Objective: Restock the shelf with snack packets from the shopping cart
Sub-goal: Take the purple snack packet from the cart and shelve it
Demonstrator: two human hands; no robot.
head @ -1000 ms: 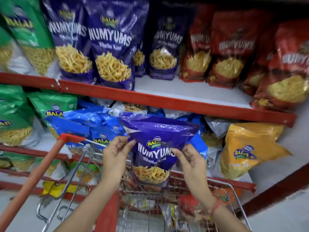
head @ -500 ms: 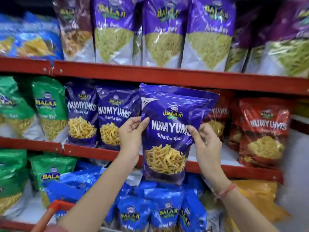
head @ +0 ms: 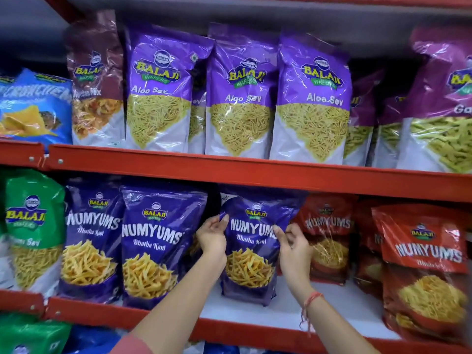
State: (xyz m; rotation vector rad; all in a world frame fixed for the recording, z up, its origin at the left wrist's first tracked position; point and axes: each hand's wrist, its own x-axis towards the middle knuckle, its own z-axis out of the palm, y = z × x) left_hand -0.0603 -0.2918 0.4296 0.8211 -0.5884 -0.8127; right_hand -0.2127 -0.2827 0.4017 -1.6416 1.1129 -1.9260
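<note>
A purple Numyums snack packet [head: 251, 254] stands upright on the white middle shelf [head: 319, 311], between other purple Numyums packets [head: 153, 246] on its left and red Numyums packets [head: 329, 238] on its right. My left hand [head: 212, 236] pinches the packet's upper left edge. My right hand [head: 293, 242] holds its right edge with fingers curled onto the front. The shopping cart is out of view.
The red shelf rail [head: 255, 173] runs just above the packet. Aloo Sev packets [head: 237, 98] fill the upper shelf. A green packet [head: 33, 226] stands at far left, more red packets [head: 424, 264] at far right. Bare white shelf shows in front of the packet.
Both hands have lifted the purple packet from above the cart up to the middle shelf and set it upright into the gap. The view has risen with it.
</note>
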